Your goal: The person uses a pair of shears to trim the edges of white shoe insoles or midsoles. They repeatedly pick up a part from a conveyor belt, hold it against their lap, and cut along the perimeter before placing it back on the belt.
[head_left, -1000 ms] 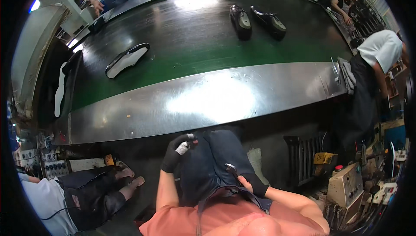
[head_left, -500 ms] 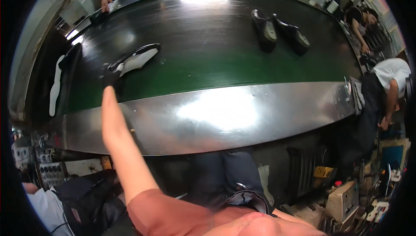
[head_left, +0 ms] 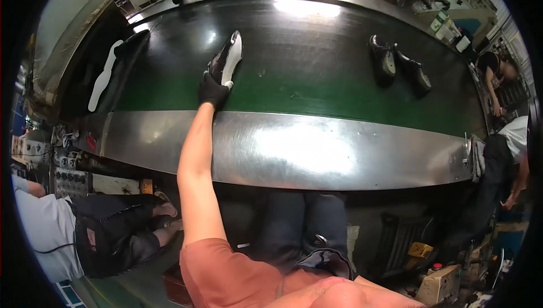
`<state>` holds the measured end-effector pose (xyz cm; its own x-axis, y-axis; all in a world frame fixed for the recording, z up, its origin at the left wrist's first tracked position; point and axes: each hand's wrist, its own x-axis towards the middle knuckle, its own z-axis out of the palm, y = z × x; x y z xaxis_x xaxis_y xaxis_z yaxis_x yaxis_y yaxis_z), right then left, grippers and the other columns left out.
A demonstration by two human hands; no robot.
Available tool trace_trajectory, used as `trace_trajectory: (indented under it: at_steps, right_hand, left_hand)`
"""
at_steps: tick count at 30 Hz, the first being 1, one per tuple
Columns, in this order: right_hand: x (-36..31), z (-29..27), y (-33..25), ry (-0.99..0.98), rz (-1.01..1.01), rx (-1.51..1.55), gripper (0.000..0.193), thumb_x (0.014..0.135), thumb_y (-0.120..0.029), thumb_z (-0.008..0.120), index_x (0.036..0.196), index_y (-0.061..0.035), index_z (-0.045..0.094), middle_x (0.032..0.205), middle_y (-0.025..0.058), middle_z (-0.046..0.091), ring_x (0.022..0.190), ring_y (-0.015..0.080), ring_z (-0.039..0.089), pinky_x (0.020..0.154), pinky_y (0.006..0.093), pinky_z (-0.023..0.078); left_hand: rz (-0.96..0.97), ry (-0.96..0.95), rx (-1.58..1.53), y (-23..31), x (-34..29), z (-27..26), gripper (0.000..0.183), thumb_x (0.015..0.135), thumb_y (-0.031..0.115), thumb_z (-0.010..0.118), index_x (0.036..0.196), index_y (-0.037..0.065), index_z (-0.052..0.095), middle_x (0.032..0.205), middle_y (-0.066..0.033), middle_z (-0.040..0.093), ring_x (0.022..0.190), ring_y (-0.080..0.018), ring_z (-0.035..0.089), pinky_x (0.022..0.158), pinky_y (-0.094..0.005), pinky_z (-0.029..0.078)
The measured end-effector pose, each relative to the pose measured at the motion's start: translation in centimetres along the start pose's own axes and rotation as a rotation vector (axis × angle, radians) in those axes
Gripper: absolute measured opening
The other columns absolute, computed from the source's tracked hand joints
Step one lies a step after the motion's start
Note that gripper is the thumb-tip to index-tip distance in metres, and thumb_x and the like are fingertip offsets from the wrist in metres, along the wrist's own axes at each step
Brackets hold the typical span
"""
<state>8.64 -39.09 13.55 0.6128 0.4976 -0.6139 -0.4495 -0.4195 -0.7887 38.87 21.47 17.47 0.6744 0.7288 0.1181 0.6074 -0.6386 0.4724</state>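
My left hand (head_left: pixel 213 91), in a black glove, reaches out over the belt with its fingers closed around the near end of a shoe (head_left: pixel 216 62). This shoe has a glossy black upper and a white sole (head_left: pixel 232 59). It lies on its side, its far end pointing away from me. Only part of my right arm (head_left: pixel 378 292) shows at the lower edge; the right hand is out of sight.
The dark green conveyor belt (head_left: pixel 317 93) has a shiny metal ledge (head_left: pixel 283 149) along its near side. Two dark shoes (head_left: pixel 383 62) stand farther right on it. At the left lies a long white sole-shaped piece (head_left: pixel 106 79). Co-workers are at both sides.
The whole view has shifted and turned. My left hand has moved to the right along the belt with the shoe, whose far end has swung round to point away from me.
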Motion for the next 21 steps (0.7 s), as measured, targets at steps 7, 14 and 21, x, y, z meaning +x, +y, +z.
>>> trace_trajectory:
  at_steps: [7, 14, 21]
  right_hand:
    - [-1.7, 1.1, 1.9, 0.115, -0.045, 0.216, 0.044, 0.099, -0.041, 0.042, 0.085, -0.0038, 0.061, 0.073, 0.0074, 0.059, 0.063, 0.0188, 0.056, 0.064, 0.0309, 0.047]
    - [-1.6, 1.6, 3.3, 0.227, 0.015, 0.57, 0.047, 0.099, -0.045, 0.04, 0.089, -0.0045, 0.062, 0.073, 0.0071, 0.059, 0.061, 0.0188, 0.058, 0.064, 0.0311, 0.049]
    - [-2.2, 2.5, 2.4, 0.349, -0.019, 0.487, 0.077, 0.088, -0.072, 0.031, 0.079, -0.0025, 0.064, 0.065, 0.0115, 0.063, 0.059, 0.0208, 0.061, 0.06, 0.0308, 0.05]
  left_hand:
    - [-0.214, -0.818, -1.378, -0.5, -8.5, -4.9, 0.041, 0.085, 0.025, 0.064, 0.118, 0.003, 0.057, 0.103, -0.0084, 0.063, 0.089, -0.0186, 0.063, 0.068, -0.0291, 0.052]
    - [0.325, -0.432, -1.178, 0.2, -22.6, -10.5, 0.054, 0.069, 0.007, 0.07, 0.12, -0.001, 0.055, 0.114, -0.0111, 0.061, 0.103, -0.02, 0.058, 0.091, -0.0318, 0.047]
    - [0.774, -0.317, -0.866, 6.3, -41.0, -6.1, 0.033, 0.078, 0.004, 0.069, 0.109, -0.002, 0.061, 0.105, -0.0123, 0.061, 0.103, -0.0249, 0.058, 0.09, -0.0363, 0.046]
